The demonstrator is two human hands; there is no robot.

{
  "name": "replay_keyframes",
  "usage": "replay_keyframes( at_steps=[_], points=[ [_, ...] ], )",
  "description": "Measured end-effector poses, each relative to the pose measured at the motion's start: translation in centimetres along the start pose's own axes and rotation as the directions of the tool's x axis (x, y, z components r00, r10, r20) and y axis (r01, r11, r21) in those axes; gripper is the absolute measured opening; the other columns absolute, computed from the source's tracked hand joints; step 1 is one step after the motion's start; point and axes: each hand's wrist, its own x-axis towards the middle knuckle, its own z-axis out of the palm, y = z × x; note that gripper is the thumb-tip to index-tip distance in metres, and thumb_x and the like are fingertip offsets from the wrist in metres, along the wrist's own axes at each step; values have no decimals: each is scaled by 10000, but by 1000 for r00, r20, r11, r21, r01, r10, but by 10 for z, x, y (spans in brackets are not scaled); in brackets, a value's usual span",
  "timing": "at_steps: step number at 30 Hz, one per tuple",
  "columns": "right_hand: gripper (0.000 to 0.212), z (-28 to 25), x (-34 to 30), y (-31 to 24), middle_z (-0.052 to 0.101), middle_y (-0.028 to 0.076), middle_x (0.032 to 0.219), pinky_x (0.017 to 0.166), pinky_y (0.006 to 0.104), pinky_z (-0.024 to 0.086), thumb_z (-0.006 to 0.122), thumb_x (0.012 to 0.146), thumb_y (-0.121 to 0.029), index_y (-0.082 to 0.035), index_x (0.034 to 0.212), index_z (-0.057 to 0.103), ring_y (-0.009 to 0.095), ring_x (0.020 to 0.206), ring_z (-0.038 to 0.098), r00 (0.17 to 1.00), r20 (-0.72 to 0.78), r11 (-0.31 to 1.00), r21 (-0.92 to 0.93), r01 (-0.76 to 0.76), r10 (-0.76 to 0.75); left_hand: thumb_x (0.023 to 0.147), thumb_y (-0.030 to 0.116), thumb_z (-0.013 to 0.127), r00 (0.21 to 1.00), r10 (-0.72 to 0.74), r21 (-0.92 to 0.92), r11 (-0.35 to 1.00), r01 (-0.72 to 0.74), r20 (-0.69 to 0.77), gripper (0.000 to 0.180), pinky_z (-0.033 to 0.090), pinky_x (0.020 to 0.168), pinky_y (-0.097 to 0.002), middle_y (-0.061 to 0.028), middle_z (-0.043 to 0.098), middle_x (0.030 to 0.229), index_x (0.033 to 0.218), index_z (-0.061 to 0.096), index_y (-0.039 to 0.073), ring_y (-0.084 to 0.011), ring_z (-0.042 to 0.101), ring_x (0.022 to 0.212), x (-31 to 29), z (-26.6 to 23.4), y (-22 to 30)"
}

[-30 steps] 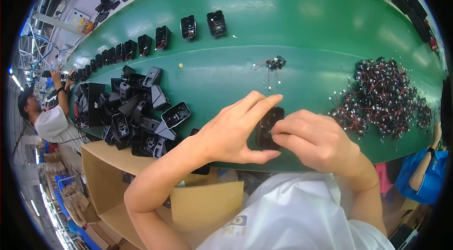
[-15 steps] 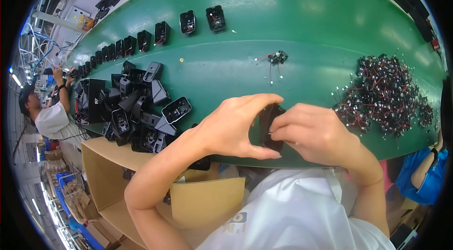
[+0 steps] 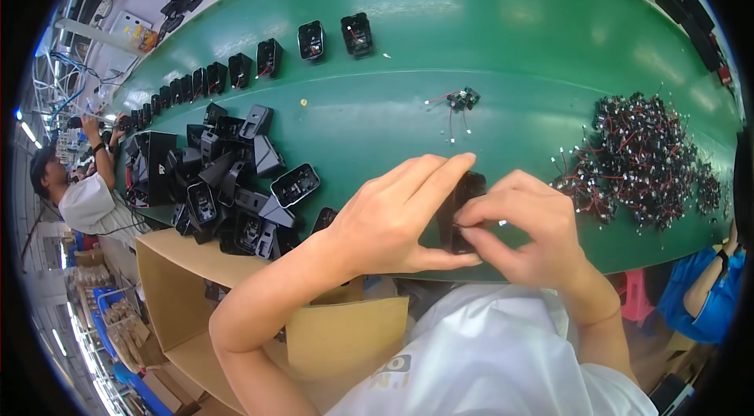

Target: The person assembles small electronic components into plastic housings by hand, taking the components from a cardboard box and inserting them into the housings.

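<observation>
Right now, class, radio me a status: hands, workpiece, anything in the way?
Left hand holding black housing; right hand working at it, grip unclear; small wired part beyond, apart from both hands.

A glossy green bench fills the middle of the frame, a thin pale seam curving across it. On it, a row of open black housings runs from upper centre to far left. Centre-left lies a jumbled heap of black housings; at right, a pile of wired parts. One wired part lies alone above centre, with a yellow speck and a white scrap left of it.
</observation>
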Motion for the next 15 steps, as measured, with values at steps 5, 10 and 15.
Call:
replay_keyframes(
  at_steps=[5, 10, 15],
  points=[
    [436, -7, 2, 1, 721, 97, 969, 816, 349, 528, 801, 695, -65, -22, 1111, 676, 257, 943, 634, 996, 75, 962, 265, -68, 50, 626, 271, 902, 999, -24, 0, 1000, 24, -25, 889, 564, 742, -367, -175, 622, 1072, 1356, 519, -61, -303, 661, 899, 3, -3, -1],
    [375, 17, -11, 26, 707, 120, 1108, 1018, 389, 471, 781, 767, -54, 0, 1107, 634, 256, 1136, 612, 982, 6, 763, 629, -151, 190, 615, 278, 885, 996, -78, 60, 995, 80, -36, 975, 561, 708, -374, -173, 582, 1089, 1430, 466, -54, -294, 646, 847, 2, 2, 4],
    [282, 24, -6, 31, 637, 127, 1221, 983, 341, 481, 705, 876, -42, -16, 1126, 577, 171, 1119, 600, 926, 150, 448, 841, -304, 347, 631, 499, 878, 990, -135, 190, 972, 142, -49, 1040, 565, 620, -366, -168, 561, 1137, 1416, 476, -54, -262, 648, 809, 1, 5, 0]
  ],
)
